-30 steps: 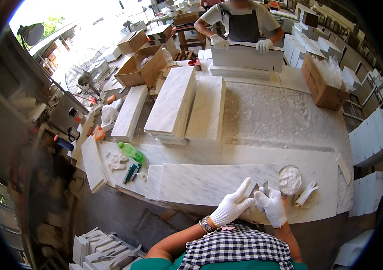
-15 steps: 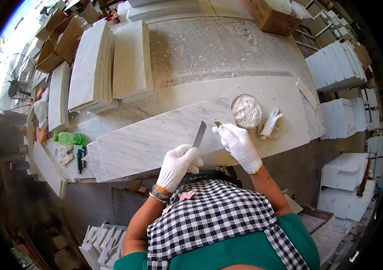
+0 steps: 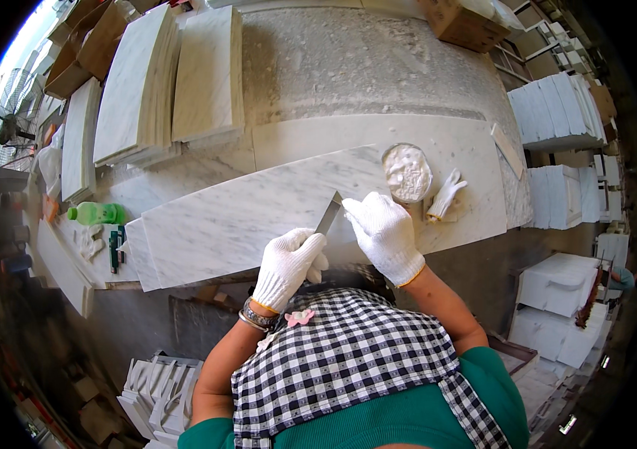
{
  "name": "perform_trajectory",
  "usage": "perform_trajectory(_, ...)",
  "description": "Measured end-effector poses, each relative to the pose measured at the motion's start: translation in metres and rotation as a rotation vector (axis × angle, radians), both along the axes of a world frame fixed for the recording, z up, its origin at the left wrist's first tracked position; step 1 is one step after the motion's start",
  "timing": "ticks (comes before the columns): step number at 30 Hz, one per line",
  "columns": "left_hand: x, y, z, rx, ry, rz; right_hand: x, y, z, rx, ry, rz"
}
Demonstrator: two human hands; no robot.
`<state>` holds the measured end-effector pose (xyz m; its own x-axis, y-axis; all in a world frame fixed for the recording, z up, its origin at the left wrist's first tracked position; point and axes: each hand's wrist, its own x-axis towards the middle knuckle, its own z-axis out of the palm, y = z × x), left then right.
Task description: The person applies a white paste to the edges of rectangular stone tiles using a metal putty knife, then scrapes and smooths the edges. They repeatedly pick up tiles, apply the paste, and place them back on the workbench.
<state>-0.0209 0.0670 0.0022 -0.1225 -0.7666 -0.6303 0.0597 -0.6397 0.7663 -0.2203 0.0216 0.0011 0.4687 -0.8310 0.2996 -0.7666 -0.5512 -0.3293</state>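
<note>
My left hand (image 3: 288, 263), in a white knit glove, is closed around the lower end of a flat grey metal blade (image 3: 327, 215) that points up and away from me. My right hand (image 3: 387, 236), gloved the same way, is closed, its fingertips pinched beside the blade's tip. The small metal scraper piece it gripped is mostly hidden by the fingers now. Both hands are above the near edge of a long white marble slab (image 3: 251, 213) with grey veins. Just beyond my right hand is a round tub of white paste (image 3: 407, 173).
A spare white glove (image 3: 447, 196) lies right of the tub. On the left are a green bottle (image 3: 98, 213), a crumpled glove (image 3: 91, 243) and green boxes (image 3: 115, 250). Marble slab stacks (image 3: 136, 82) stand behind at left; a cardboard box (image 3: 462, 24) sits far right.
My right hand has moved left and nearer the blade tip, and its small metal piece has gone mostly out of sight. The left hand still grips the blade. The whole view has shifted slightly.
</note>
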Motion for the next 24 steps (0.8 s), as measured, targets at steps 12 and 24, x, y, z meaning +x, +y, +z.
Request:
perform_trajectory(12, -0.007, 0.002, -0.001, -0.009, -0.071, 0.053, 0.008, 0.011, 0.000, -0.018, 0.043, 0.227)
perform_trajectory(24, -0.008, 0.004, -0.004, -0.006, -0.078, 0.066, 0.007, 0.006, 0.001, 0.005, 0.028, 0.238)
